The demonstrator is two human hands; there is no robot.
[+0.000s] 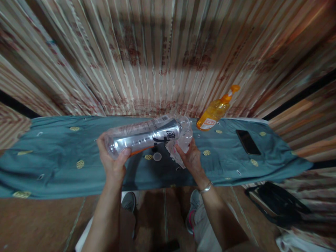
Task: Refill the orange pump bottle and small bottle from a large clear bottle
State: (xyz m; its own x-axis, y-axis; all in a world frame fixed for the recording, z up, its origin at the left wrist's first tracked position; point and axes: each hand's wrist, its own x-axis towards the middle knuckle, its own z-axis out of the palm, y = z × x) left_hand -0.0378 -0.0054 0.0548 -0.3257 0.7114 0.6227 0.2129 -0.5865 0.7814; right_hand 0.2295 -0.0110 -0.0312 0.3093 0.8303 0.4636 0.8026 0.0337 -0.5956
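Clear plastic bottle with a silver-and-black printed label (147, 134) is held nearly horizontal above the desk, base to the left, neck to the right, tilted up slightly at the neck. Left hand (114, 159) wraps the base end, its fingers (125, 152) clamped on the bottle. Right hand (191, 156) sits at the neck end, fingers closed on a crumpled piece of clear plastic film (181, 147) that touches the bottle's shoulder; the exact grip is blurred.

To do this well, in my judgement: keep the left grip firm near the base so the bottle can't roll, and work the film with the right without squeezing the neck.

Small round clear cap (157, 156) lies on the teal patterned cloth (52, 157) just below the bottle. Orange spray bottle (216, 110) and black phone (248, 141) sit well apart to the right.
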